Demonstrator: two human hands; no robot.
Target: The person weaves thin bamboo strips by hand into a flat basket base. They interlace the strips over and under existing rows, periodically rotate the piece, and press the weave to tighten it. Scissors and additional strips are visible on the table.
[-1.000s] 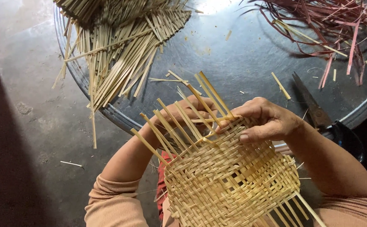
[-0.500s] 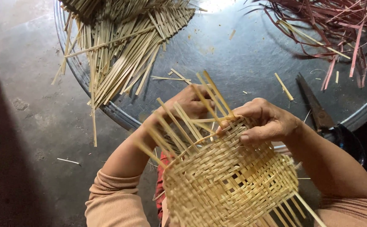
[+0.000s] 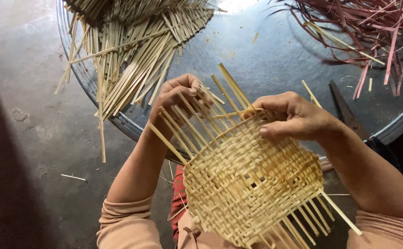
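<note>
Grey tray (image 3: 275, 60), hands weaving basket (image 3: 252, 184)

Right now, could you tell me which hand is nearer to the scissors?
Right. The right hand grips the basket rim just beside the scissors; the left hand is across the basket.

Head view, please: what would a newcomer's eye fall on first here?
A half-woven pale basket fills the lower middle, its loose upright strips fanning upward. The left hand grips those strips while the right hand pinches the basket's rim. Behind, a round metal tray holds a heap of pale strips at upper left and reddish strips at upper right.
</note>
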